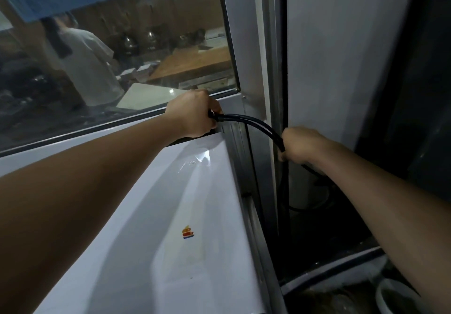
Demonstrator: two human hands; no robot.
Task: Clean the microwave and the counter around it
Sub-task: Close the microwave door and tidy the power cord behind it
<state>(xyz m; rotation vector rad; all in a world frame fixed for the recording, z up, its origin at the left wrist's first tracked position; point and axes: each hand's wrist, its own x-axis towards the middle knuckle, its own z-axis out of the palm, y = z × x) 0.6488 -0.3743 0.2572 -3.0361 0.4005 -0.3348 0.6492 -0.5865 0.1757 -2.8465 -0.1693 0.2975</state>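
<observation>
Both arms outstretched; left hand (192, 113), right hand (299, 146) gripping black cable (258, 123).

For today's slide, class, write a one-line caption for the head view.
Both hands, left and right, hold a doubled black cable beside the white microwave's top, under a window.

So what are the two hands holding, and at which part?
Both grip the same doubled black cable: the left hand at its end by the window, the right hand further along, where it drops beside the microwave.
</observation>
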